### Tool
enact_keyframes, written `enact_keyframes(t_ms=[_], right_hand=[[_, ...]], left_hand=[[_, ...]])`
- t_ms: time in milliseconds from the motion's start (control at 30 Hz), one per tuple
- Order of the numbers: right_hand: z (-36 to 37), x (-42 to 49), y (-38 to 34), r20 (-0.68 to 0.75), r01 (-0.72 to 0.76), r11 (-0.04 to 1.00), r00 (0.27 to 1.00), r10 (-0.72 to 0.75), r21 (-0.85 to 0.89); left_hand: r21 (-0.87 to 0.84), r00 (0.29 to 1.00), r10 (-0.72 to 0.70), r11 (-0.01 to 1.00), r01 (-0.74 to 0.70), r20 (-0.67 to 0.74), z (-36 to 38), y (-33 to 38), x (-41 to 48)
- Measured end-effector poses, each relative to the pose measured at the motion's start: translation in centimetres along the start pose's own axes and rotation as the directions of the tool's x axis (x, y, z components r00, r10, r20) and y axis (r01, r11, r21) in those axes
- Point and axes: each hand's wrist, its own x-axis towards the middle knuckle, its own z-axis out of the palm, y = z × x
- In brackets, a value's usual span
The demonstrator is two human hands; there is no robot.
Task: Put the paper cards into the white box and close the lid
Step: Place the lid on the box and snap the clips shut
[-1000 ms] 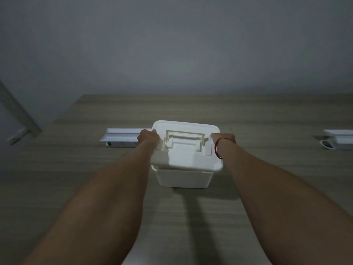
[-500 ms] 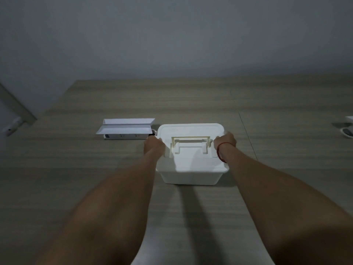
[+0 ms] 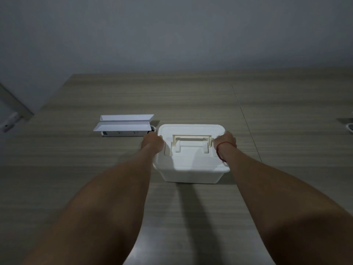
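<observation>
The white box (image 3: 191,175) stands on the wooden table in front of me with its lid (image 3: 191,157) lying flat on top, a cream handle folded down on it. My left hand (image 3: 152,143) grips the lid's left edge. My right hand (image 3: 226,142), with a red string at the wrist, grips the right edge. No paper cards show; the inside of the box is hidden by the lid.
A white flip-up socket unit (image 3: 124,127) is set in the table just left of the box, close to my left hand. Another white fitting (image 3: 350,128) sits at the far right edge. A seam (image 3: 242,113) runs across the table right of the box.
The box has come down from a raised, tilted position to rest flat on the table, with both hands staying on the lid's sides. The view has tipped down slightly.
</observation>
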Motion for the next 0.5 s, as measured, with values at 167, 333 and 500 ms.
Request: enact_keyframes(t_ms=[167, 333, 500], right_hand=[[-0.2, 0.5, 1.2, 0.022, 0.076, 0.997, 0.997, -0.076, 0.014], [-0.3, 0.2, 1.7, 0.023, -0.033, 0.989, 0.999, 0.030, 0.147], [-0.5, 0.6, 2.6, 0.070, -0.154, 0.977, 0.987, 0.145, 0.148]], left_hand=[[-0.040, 0.999, -0.017, 0.999, 0.018, 0.031, 0.0, -0.4, -0.2], [-0.086, 0.998, -0.052, 0.995, 0.055, 0.032, 0.8, -0.6, -0.9], [-0.130, 0.986, -0.151, 0.979, 0.159, 0.072, 2.1, -1.1, -1.4]])
